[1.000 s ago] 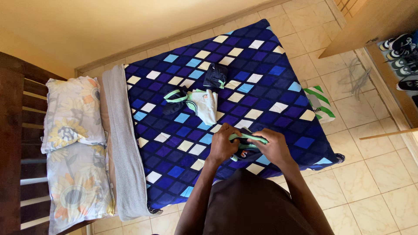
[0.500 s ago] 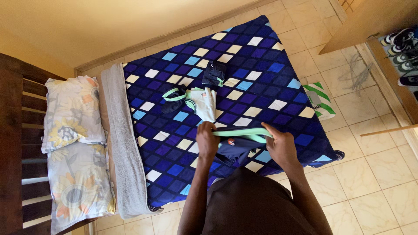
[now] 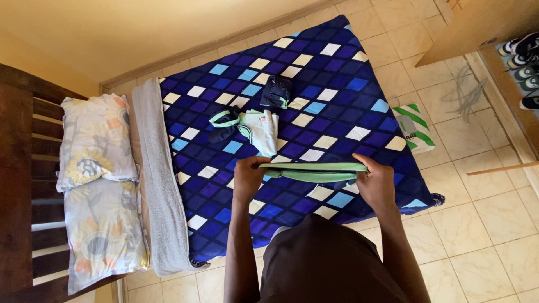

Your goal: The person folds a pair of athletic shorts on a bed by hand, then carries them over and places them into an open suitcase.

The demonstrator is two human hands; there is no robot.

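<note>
green waistband (image 3: 313, 171) of a dark garment is stretched taut between the left hand (image 3: 249, 178) and right hand (image 3: 375, 185), each clenched on one end, above the near edge of the checked blue bedspread (image 3: 337, 106). towards the bed's middle one small dark folded piece (image 3: 276, 91) looks finished, while a pale garment (image 3: 261, 129) beside it lies loosely bunched, seemingly unfolded.

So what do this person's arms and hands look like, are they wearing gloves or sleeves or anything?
No gloves. Both the left hand and the right hand are bare, and so are both forearms up to the elbows: no sleeve reaches them. No watch, ring or bracelet shows from this view. The only clothing visible is a dark brown top covering the torso at the bottom of the picture.
</note>
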